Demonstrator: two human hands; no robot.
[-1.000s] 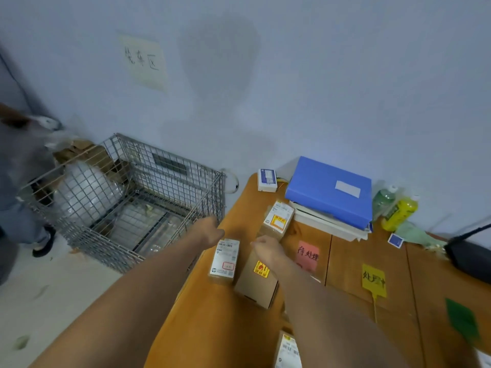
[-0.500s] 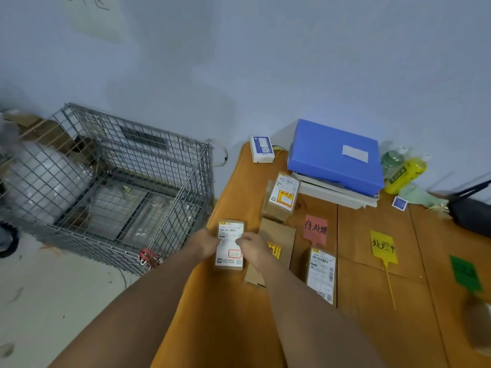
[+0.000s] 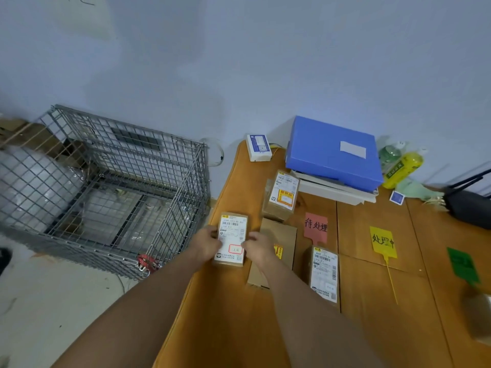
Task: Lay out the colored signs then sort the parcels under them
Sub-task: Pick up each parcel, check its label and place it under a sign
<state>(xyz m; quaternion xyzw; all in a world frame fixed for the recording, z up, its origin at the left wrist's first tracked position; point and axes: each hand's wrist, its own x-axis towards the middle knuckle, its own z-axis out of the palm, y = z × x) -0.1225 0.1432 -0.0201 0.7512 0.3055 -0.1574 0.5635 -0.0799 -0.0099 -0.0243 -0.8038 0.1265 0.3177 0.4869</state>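
Both hands are on one small labelled parcel (image 3: 231, 239) right at the left edge of the wooden surface (image 3: 231, 314): the left hand (image 3: 206, 244) grips its left side, the right hand (image 3: 257, 248) its right side, fingers curled closed on it from both flanks. Whether the parcel rests on the surface or is lifted off it, I cannot tell. Just right of it, partly under the right wrist, lies a plain brown box (image 3: 279, 243) with a yellow sticker. Beyond that box, toward the far edge, stands a taller parcel (image 3: 281, 199) with an orange label. The red sign (image 3: 315, 227) lies flat just right of those two, and a flat labelled parcel (image 3: 324, 276) sits directly on its near side. Further right the yellow sign (image 3: 383, 242) lies with open wood around it, then the green sign (image 3: 462, 264) near the right edge. A blue folder (image 3: 332, 152) on a white stack fills the far edge. Off the left edge, a wire cage (image 3: 119, 181) stands on the floor close by. The near half of the surface is bare.
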